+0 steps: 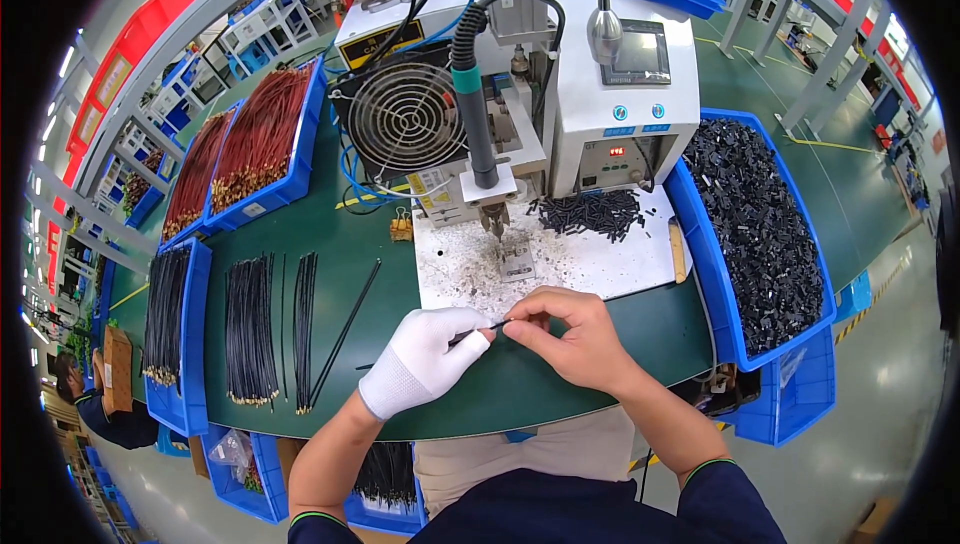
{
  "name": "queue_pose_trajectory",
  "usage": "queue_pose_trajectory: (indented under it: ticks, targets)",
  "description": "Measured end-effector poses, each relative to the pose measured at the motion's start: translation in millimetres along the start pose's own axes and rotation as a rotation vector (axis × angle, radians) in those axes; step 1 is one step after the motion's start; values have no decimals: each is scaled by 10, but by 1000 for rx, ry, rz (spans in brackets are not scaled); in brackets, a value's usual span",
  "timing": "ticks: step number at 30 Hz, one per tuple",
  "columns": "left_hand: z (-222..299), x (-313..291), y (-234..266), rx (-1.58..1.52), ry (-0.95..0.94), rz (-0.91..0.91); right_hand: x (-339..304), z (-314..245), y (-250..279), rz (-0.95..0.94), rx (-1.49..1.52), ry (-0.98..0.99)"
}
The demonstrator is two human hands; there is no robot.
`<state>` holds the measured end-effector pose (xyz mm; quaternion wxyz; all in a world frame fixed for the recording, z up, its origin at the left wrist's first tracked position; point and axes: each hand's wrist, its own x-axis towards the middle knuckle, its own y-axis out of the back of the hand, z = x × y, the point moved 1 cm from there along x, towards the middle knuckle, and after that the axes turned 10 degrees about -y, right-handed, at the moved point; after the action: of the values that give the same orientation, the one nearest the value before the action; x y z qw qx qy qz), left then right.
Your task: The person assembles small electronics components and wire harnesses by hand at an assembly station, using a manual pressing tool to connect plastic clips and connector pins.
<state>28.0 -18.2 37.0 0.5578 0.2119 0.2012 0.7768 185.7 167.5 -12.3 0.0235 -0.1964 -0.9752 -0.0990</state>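
Note:
My left hand (422, 362), in a white glove with bare fingertips, pinches a thin black cable (497, 325) close to its end. The cable's other part sticks out to the left of the glove. My right hand (572, 340), bare, has thumb and forefinger pressed together at that same end. Whatever small piece sits between those fingers is hidden. Both hands are just in front of the white work plate (455, 289), below a soldering machine's tip (495, 219) and its small metal fixture (516, 261). A pile of short black tubes (590, 212) lies on the plate.
Bundles of black cables (250, 329) lie on the green table at left, beside a blue bin (197, 324) of more cables. Farther back, a blue bin (300, 159) holds red cables. At right a blue bin (735, 329) holds small black parts. A fan (408, 116) stands behind the plate.

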Motion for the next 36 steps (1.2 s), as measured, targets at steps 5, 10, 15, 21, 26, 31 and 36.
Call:
queue_pose_trajectory:
  ticks: [5,10,15,21,26,31,36]
  targets:
    - [-11,29,-89,-77,-53,71,-5,32,-52,-1,43,9]
    - [-2,43,-142,-210,43,105,-49,122,-139,-14,129,-26]
    - [-94,73,-125,-250,49,93,-19,-21,54,-56,-86,-37]
    - [-239,140,-60,40,-59,161,139,156,992,559,-955,-148]
    - [-373,215,-173,91,-65,214,210,355,1176,557,-935,-158]
    - [-435,256,-204,43,-58,215,255,384,1116,587,-921,-153]
    - [-425,250,-206,6,-75,199,221,297,778,347,-230,-140]
